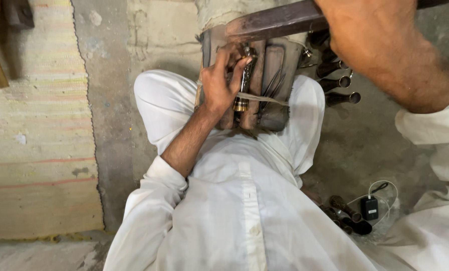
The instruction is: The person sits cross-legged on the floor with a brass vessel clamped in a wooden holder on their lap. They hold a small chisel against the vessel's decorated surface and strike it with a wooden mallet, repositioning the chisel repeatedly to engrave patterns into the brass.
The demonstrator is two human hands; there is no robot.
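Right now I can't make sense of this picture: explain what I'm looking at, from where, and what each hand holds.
The camera sits on a person's head and looks straight down at their lap; they wear white clothes and sit on a concrete floor. The left hand presses a dark carved handle with a brass end against a wooden block between the knees. The right hand grips a long dark bar across the block. More dark handles lie right of it. A striped mat lies left.

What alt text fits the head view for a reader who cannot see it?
Seen from above, the left hand presses a dark ridged metal handle against a worn wooden block between white-clothed knees. The right hand grips a long dark bar across the block.
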